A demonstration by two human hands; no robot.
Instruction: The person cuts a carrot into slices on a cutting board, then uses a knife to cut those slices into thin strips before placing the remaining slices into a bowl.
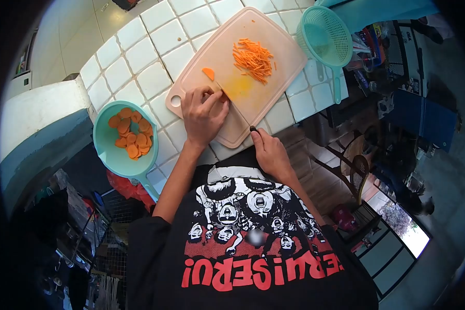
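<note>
My right hand [271, 155] grips the black handle of a knife [237, 108]. The thin blade runs up and left across the pinkish cutting board [191, 64], its far end beside my left fingertips. My left hand [204, 113] rests on the board with its fingers curled and pressed down; whatever lies under them is hidden. Just above those fingers is a carrot slice [208, 73]. Farther up the board sits a pile of thin carrot strips [253, 59], with a yellow-orange stain [240, 87] below it.
A mint-green bowl with a handle [102, 147], holding several carrot slices [132, 137], stands left on the white tiled counter [142, 54]. At the right back is a green colander [315, 39]. The counter's front edge runs close to my body. A chair [357, 178] stands lower right.
</note>
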